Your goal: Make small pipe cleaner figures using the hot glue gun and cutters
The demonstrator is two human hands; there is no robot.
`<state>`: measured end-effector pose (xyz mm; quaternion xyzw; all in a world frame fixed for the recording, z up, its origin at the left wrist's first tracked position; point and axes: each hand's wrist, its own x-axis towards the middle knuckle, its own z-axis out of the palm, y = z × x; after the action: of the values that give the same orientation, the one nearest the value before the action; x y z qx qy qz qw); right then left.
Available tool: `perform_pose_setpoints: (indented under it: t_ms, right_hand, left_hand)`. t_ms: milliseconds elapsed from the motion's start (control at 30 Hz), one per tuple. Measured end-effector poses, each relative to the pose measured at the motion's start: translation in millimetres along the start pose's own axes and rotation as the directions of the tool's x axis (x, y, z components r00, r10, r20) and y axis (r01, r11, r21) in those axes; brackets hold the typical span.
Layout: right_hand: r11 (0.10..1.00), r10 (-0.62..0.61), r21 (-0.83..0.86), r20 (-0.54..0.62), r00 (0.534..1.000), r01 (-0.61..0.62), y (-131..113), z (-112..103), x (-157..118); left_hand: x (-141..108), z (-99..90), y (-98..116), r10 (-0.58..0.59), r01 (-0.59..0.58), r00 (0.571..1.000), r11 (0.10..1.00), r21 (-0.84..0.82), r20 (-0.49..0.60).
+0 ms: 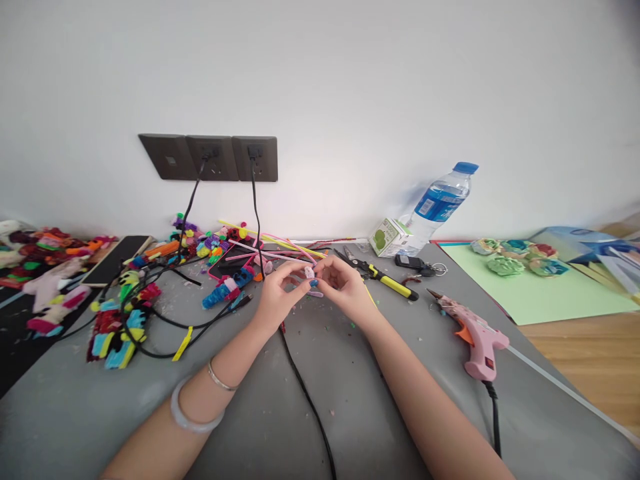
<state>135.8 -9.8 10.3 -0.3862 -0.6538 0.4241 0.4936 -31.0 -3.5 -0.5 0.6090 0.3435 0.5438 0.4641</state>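
Between my fingertips, above the middle of the grey table, is a small pale pink coil of pipe cleaner (309, 273). My left hand (281, 288) pinches it from one side, thumb and fingers together. From the other side my right hand (345, 285) grips it in the same way. A lilac strand shows just below the fingertips; the fingers partly hide the piece. Long pink and yellow pipe cleaners (273, 238) lie behind my hands. Yellow-and-black pliers (393, 280) rest beyond my right hand, and a blue fuzzy figure (223, 292) lies left of my left hand.
A pink glue gun (481, 340) lies at right, its cord running forward. Behind stand a tilted water bottle (440, 207), a small box (389, 237) and keys (415, 264). Black cables (305, 380) cross the table. Colourful fuzzy figures (117, 327) and a phone (116, 260) occupy the left.
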Motion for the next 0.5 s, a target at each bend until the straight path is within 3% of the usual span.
perform_pose_setpoints:
  t_ms: [200,367,500]
  right_hand:
    - [0.996,-0.012,0.087,-0.001,1.0,0.012,-0.4,-1.0,-0.5]
    - [0.993,-0.001,0.117,-0.149,0.989,0.019,-0.1,-4.6,2.5]
    - [0.987,0.011,0.158,-0.254,0.967,0.03,1.5,-7.9,4.9]
  left_hand:
    - [3.2,-3.0,-1.5,-0.06,0.057,0.998,0.994,-0.093,-0.034]
    - [4.9,-3.4,-3.6,-0.135,0.122,0.989,0.975,-0.183,-0.064]
    - [4.5,-0.9,-3.7,-0.224,0.21,0.975,0.934,-0.29,-0.015]
